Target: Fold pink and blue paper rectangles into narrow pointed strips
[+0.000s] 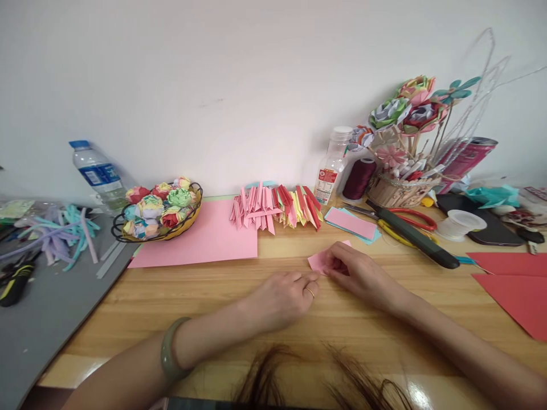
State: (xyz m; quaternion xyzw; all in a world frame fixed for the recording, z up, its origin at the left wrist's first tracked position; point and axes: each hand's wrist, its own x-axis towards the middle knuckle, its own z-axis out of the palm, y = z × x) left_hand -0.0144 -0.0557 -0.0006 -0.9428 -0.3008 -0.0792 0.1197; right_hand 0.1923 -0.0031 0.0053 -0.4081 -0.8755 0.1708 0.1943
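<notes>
A small pink slip of paper [317, 262] lies on the wooden table in front of me, partly covered by my fingers. My right hand [363, 273] is closed on it, thumb and fingers pinching its near part. From the left, my left hand [286, 296] reaches the slip's near edge with its fingers pressed together at the paper. How far the left fingertips grip it is partly hidden. Just behind my right hand rests a small stack of pink and blue paper slips [351, 223]. Folded pink paper strips [256, 209] and red and yellow folded strips [299, 206] stand bunched further back.
A basket of paper flowers [156, 236] sits on pink sheets [222, 239] at left, beside a water bottle [98, 173]. To the right are a utility knife [416, 236], scissors [412, 219], a thread spool [359, 179], a flower pot [395, 191] and red sheets [513, 296].
</notes>
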